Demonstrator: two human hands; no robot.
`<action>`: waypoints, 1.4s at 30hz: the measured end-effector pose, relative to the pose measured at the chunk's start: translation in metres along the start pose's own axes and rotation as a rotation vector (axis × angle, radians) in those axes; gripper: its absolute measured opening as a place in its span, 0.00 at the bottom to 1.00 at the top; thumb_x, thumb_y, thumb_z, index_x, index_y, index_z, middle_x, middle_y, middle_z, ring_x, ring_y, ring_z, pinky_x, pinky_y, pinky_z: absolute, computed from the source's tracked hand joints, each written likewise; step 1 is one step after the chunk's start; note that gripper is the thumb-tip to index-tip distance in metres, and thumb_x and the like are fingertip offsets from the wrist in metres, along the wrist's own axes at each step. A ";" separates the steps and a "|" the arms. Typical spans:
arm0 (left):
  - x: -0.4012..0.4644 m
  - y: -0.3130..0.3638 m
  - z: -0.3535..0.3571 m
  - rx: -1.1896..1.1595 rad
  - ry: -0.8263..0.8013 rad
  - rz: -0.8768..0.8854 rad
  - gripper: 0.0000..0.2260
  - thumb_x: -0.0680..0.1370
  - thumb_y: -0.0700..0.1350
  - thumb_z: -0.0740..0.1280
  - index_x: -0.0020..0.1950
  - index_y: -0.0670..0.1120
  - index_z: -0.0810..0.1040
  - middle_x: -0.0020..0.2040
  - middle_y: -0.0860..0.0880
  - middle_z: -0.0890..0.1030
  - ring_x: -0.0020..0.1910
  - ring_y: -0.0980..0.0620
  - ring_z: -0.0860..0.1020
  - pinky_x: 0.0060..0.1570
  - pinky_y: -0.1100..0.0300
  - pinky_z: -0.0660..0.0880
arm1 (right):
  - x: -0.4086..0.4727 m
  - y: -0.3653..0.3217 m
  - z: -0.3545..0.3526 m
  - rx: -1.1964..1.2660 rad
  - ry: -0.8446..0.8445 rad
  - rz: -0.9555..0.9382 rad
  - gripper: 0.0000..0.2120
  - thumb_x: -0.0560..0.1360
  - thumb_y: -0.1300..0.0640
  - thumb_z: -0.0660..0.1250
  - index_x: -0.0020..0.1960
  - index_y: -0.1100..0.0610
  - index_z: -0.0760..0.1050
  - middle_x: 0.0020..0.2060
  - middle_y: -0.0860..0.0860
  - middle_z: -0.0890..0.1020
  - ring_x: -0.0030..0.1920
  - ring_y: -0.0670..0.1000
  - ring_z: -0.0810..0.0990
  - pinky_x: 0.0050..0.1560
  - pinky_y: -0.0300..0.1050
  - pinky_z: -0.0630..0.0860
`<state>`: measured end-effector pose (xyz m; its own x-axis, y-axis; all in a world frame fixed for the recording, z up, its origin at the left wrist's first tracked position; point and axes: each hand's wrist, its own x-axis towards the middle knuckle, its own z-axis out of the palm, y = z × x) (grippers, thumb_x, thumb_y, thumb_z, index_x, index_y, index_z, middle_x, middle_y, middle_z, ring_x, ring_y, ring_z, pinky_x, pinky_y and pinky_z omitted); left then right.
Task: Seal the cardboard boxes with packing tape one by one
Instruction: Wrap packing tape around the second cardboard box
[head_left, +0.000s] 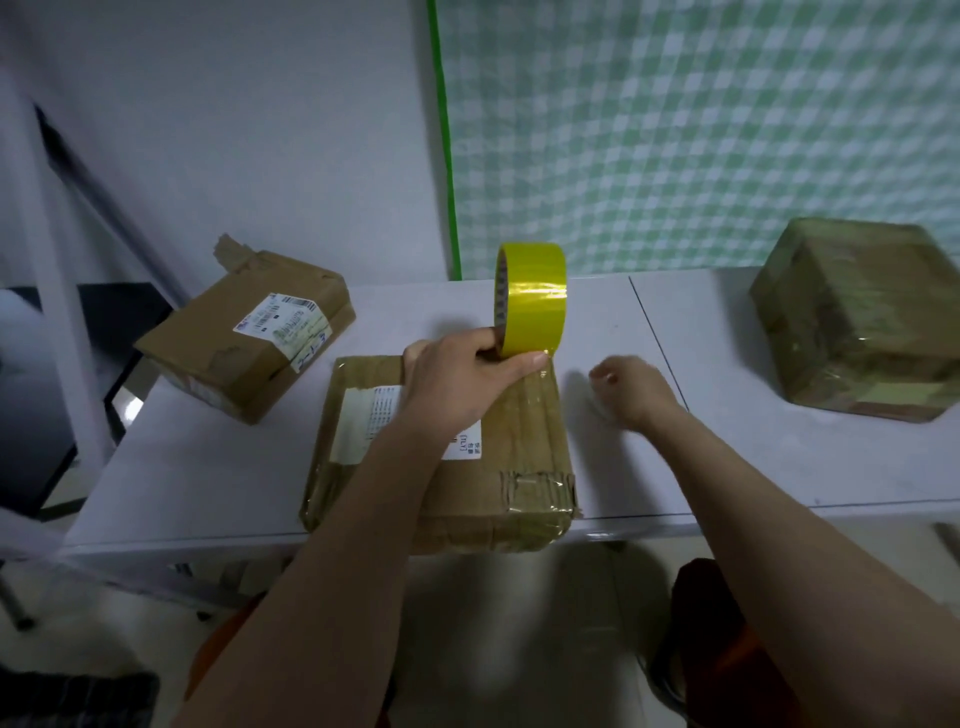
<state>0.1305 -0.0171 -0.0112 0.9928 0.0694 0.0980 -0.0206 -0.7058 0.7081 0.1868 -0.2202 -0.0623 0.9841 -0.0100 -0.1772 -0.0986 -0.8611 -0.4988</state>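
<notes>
A flat cardboard box (519, 447) with a white label lies at the table's front edge, right in front of me. My left hand (462, 379) grips a roll of yellow packing tape (532, 299) by its lower rim, standing it upright over the box's far right corner. A strip of clear tape runs from the roll down along the box's right side. My right hand (631, 389) hovers just right of the box with its fingers curled and holds nothing that I can see.
A second cardboard box (249, 338) with a shipping label sits at the table's left end. A box wrapped all over in tape (857, 322) stands at the right. The grey table (727, 457) has a seam right of my right hand. A checked curtain hangs behind.
</notes>
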 end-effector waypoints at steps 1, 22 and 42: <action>-0.001 0.002 -0.001 -0.013 0.000 -0.023 0.20 0.60 0.79 0.57 0.37 0.68 0.78 0.38 0.62 0.82 0.46 0.65 0.72 0.57 0.58 0.61 | -0.003 0.003 0.007 -0.089 -0.052 -0.013 0.16 0.79 0.62 0.59 0.64 0.57 0.75 0.61 0.61 0.73 0.62 0.62 0.70 0.59 0.49 0.69; 0.004 0.018 -0.018 -0.386 -0.159 -0.163 0.20 0.70 0.66 0.70 0.39 0.49 0.84 0.44 0.44 0.84 0.49 0.48 0.82 0.65 0.42 0.70 | -0.060 -0.001 -0.053 0.994 -0.028 -0.132 0.14 0.71 0.74 0.68 0.54 0.62 0.77 0.44 0.59 0.77 0.38 0.54 0.80 0.40 0.45 0.82; -0.010 0.015 -0.012 -0.934 -0.142 0.003 0.09 0.68 0.50 0.76 0.46 0.51 0.86 0.47 0.47 0.85 0.49 0.48 0.84 0.51 0.56 0.79 | -0.111 -0.051 -0.026 0.573 0.265 -0.378 0.08 0.71 0.62 0.73 0.41 0.53 0.75 0.38 0.44 0.80 0.38 0.38 0.77 0.38 0.28 0.71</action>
<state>0.1192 -0.0203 0.0068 0.9964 -0.0615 0.0582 -0.0485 0.1485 0.9877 0.0860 -0.1882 0.0050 0.9616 0.0498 0.2699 0.2645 -0.4302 -0.8631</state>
